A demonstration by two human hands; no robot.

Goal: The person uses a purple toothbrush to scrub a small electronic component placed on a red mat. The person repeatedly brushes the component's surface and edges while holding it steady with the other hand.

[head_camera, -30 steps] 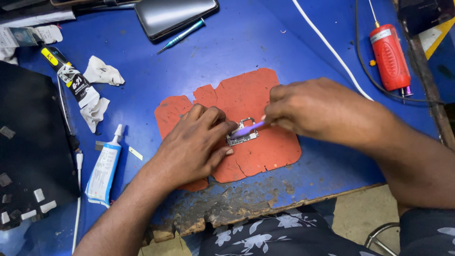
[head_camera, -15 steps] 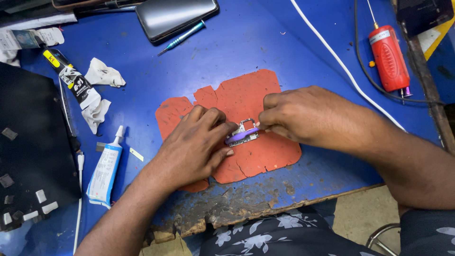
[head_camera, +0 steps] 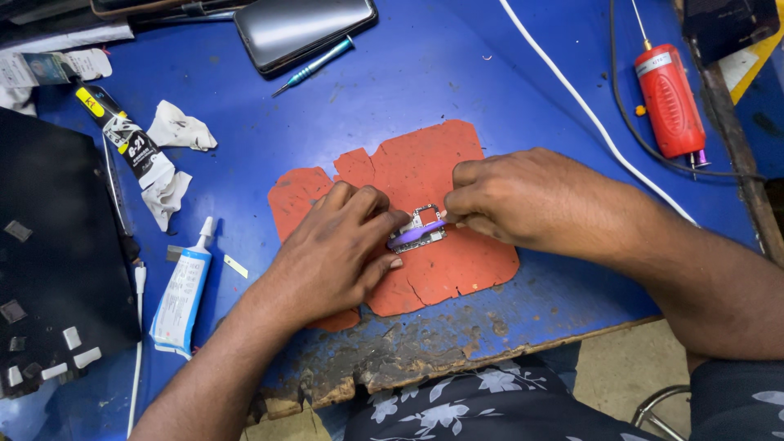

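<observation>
Far left on the blue desk (head_camera: 506, 90): a black panel (head_camera: 57, 269) with small pale squares stuck along its lower edge. Just right of it, a white glue tube (head_camera: 181, 298) lying with its nozzle pointing up and away, and above that a black-and-yellow tube (head_camera: 122, 135) among crumpled white tissue (head_camera: 180, 128).

Centre: a torn, ragged orange-red mat (head_camera: 425, 167), cracked at its lower edge, lying flat on the desk. On the mat, the left hand (head_camera: 339, 253), palm down, fingers curled, fingertips pressing against the left end of a small circuit board (head_camera: 420, 229). The board: tiny, roughly rectangular, silvery-grey with pale metal parts, a square cut-out frame at its upper side, lying flat near the middle of the mat between the two hands. Across it, a purple tool (head_camera: 415, 236), slim and flat, slanting up to the right, lower end under the left fingertips.

Right of the board: the right hand (head_camera: 531, 200), clenched in a pinch on the upper end of the purple tool, knuckles raised, forearm running off to the lower right.

Top centre: a dark phone (head_camera: 304, 28) face down or screen dark, cannot tell which, with a teal screwdriver (head_camera: 314, 65) beside it. Further right, a white cable (head_camera: 588, 110) running diagonally, and a red cylindrical tool (head_camera: 670, 102) with a black cord near the desk's right edge.
</observation>
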